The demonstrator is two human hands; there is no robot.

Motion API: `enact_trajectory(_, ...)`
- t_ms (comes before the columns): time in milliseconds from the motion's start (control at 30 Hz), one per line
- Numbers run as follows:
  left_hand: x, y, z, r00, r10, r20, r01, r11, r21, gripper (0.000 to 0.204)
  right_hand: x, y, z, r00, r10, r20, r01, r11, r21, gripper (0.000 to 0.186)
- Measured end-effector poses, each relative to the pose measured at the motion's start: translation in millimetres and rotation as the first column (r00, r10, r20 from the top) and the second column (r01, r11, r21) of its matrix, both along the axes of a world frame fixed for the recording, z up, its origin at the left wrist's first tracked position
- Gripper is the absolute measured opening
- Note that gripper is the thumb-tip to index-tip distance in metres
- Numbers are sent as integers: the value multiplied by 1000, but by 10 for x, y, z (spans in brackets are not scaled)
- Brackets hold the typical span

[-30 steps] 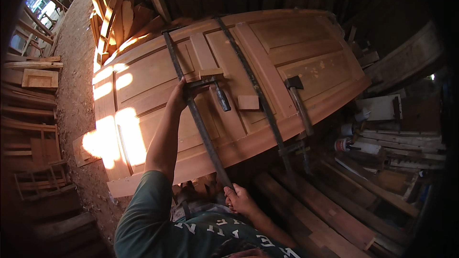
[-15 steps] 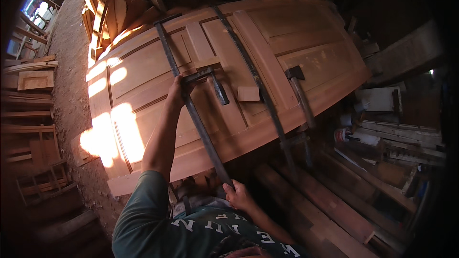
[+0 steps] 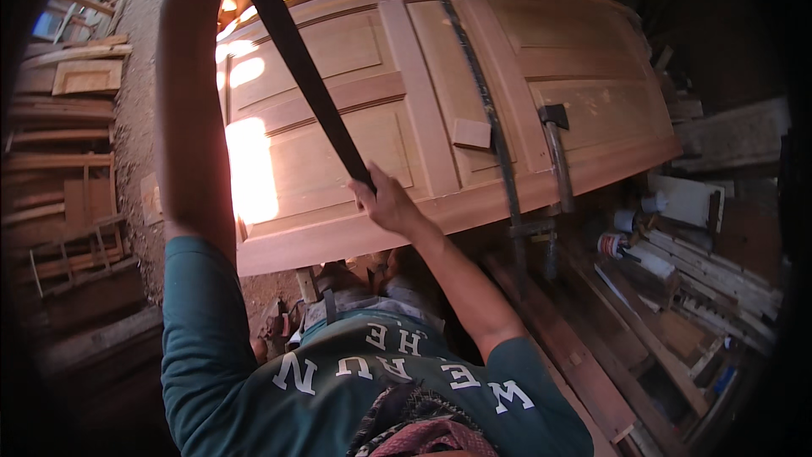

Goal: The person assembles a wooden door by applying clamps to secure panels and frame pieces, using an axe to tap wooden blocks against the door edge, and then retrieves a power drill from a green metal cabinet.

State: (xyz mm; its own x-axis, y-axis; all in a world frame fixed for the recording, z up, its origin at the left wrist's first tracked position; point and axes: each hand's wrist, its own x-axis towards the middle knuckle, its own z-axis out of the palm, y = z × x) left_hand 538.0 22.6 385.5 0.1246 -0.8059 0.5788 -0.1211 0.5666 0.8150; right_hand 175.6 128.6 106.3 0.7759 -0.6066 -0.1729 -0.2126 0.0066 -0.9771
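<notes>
A panelled wooden door [image 3: 430,118] lies in front of me. My right hand [image 3: 387,201] is closed around the lower end of a long dark bar clamp [image 3: 298,59], which slants above the left part of the door. The clamp's upper end runs out past the top edge. My left forearm [image 3: 199,101] is raised beside the bar; its hand is cut off by the top edge. A second bar clamp [image 3: 480,76] lies across the door. Left of it sits a small wooden block [image 3: 471,133], and to its right rests a hatchet [image 3: 558,152].
Stacked boards and frames [image 3: 63,152] line the left side, past a dirt floor [image 3: 139,76]. Long planks [image 3: 584,377] lie low at the right, near a white tub [image 3: 611,243] and more timber. Bright sun patches fall on the door's left end.
The bar clamp has been lifted off the door and swung up to the left. My left arm has risen, taking its hand out of view; my right hand has moved up and forward.
</notes>
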Motion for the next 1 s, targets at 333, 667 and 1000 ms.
enact_trajectory(333, -424, 1477, 1074, 766, 597, -240, -639, 748, -181, 20, 1651, 81, 283, 969, 235, 71, -226, 967, -122, 25)
enact_trajectory(667, 805, 3589, 824, 519, 844, -136, -844, 481, -238, 25, 3404, 1779, -101, 792, 605, 84, -556, 770, -312, 22)
enact_trajectory(1000, 2038, 4923, 411, 392, 915, -92, -904, 365, -223, 30, 5313, 2759, -495, 760, 551, -346, -641, 722, -259, 37)
